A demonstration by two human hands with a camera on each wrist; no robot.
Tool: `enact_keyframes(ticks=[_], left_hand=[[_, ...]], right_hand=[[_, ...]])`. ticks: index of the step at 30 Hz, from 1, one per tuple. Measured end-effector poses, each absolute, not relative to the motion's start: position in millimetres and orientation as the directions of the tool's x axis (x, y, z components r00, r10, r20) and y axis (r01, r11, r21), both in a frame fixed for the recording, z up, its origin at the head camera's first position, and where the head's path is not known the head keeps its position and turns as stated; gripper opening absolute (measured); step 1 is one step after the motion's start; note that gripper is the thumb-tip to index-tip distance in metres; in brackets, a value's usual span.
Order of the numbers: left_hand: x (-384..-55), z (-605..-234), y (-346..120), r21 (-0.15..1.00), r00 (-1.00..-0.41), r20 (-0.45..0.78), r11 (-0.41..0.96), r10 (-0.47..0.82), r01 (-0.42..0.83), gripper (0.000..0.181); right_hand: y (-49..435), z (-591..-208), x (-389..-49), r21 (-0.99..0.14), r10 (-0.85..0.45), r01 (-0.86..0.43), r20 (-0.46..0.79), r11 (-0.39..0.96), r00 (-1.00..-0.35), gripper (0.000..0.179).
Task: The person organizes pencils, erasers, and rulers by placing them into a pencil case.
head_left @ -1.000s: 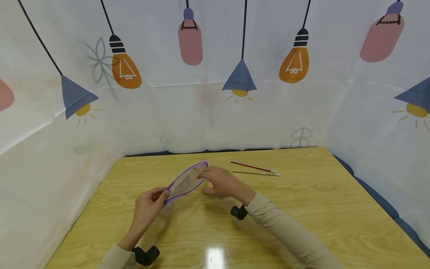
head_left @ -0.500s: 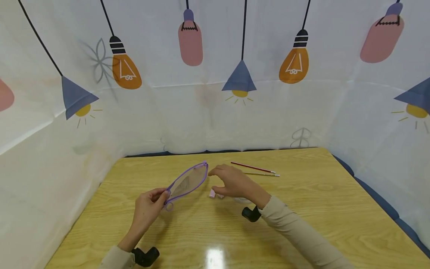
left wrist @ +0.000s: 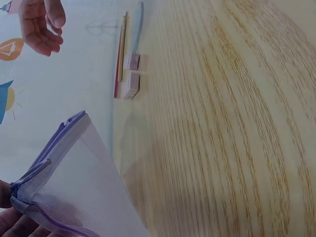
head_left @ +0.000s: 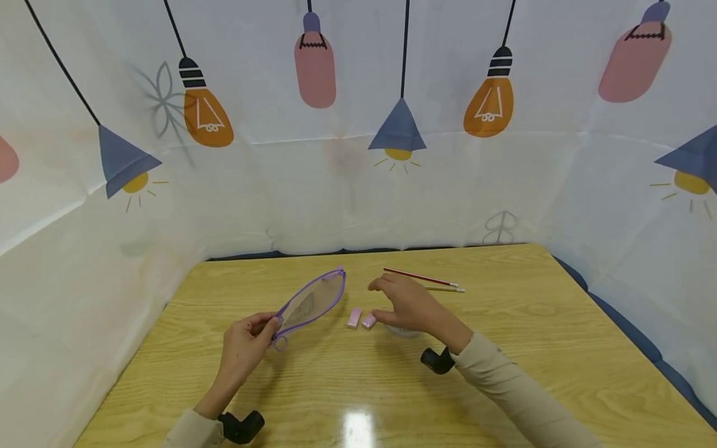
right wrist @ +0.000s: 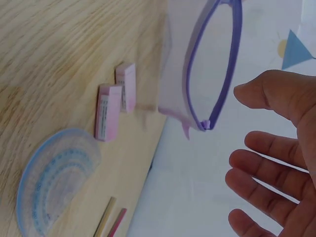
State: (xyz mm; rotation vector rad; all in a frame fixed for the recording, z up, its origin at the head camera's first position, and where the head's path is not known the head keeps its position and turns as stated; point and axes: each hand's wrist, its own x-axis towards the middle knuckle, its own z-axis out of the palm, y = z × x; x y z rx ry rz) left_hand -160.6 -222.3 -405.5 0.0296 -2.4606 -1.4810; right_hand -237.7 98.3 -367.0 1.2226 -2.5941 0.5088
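Here, the left grip point(head_left: 243, 343) pinched a purple-edged mesh pouch point(head_left: 315, 302) while the spread, empty right grip point(head_left: 411, 305) hovered just right of two pink erasers point(head_left: 354, 318).

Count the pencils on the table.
2. The red pencil lies toward the far edge of the table; the gold pencil lies just nearer the person, partly hidden behind the right hand in the head view.
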Motion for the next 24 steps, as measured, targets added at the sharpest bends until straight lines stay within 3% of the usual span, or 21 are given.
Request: enact_keyframes(ticks=[9, 24], left_hand=[[-159, -405, -222, 0.866, -0.957, 0.243, 0.480, -0.156, 0.142, 0.017], [-157, -407, -220, 0.865, -0.954, 0.266, 0.472, -0.142, 0.171, 0.019]], right_hand=[[111, -369, -232, -0.158, -0.665, -0.751, 0.375, 0.641, -0.646, 0.039], [126, -382, -230, -0.145, -0.609, -0.660, 0.281, 0.737, -0.742, 0.042]])
